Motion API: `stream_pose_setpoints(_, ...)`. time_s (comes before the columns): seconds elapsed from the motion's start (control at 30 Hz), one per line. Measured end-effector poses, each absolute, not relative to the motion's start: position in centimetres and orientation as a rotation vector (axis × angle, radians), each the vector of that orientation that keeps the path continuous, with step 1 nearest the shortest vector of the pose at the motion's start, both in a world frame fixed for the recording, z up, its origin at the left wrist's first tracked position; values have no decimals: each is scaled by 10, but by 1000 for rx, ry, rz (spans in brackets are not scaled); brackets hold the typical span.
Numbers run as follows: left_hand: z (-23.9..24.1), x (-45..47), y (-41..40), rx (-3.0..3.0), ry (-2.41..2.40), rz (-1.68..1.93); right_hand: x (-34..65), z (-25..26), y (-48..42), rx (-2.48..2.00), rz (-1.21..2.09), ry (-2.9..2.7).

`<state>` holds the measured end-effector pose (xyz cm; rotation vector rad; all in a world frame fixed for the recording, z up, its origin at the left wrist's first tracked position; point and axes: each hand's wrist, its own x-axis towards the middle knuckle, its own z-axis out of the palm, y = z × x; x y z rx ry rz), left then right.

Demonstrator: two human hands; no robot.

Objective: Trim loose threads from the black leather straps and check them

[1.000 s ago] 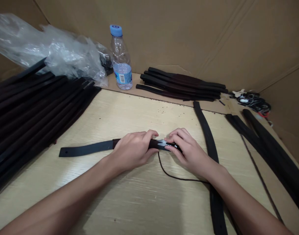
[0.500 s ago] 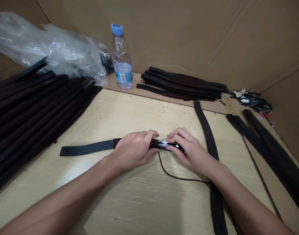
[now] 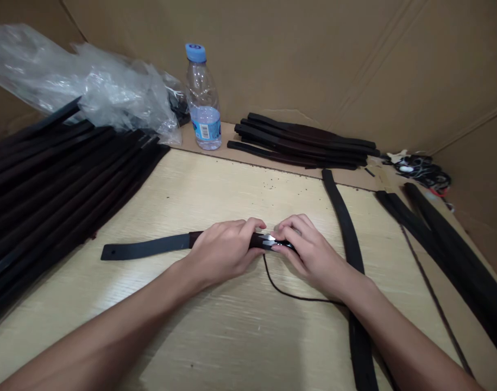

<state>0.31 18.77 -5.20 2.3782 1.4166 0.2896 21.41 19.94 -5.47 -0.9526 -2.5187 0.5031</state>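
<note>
A dark strap (image 3: 146,248) lies flat across the light wooden table (image 3: 215,331), its free end pointing left. My left hand (image 3: 224,252) is closed over the strap's right part, pressing it down. My right hand (image 3: 309,251) is closed just to the right, its fingers pinching a small black tool with a shiny metal tip (image 3: 270,240) against the strap's end. A thin black cord (image 3: 284,290) runs from under my hands toward my right wrist.
A large stack of dark straps (image 3: 56,179) fills the left side, with crumpled clear plastic (image 3: 89,87) behind it. A water bottle (image 3: 202,100) stands at the back. More straps lie at back centre (image 3: 301,142) and right (image 3: 447,244). Cardboard walls surround the table.
My right hand has slid slightly left along the strap, closing the gap to my left hand. The strap and left hand stay put.
</note>
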Motion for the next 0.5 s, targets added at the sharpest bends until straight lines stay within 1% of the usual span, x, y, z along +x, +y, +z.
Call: stream_pose_setpoints(0.5, -49, 3, 189, 2409, 1368, 235, 212, -55, 198, -949, 558, -2499)
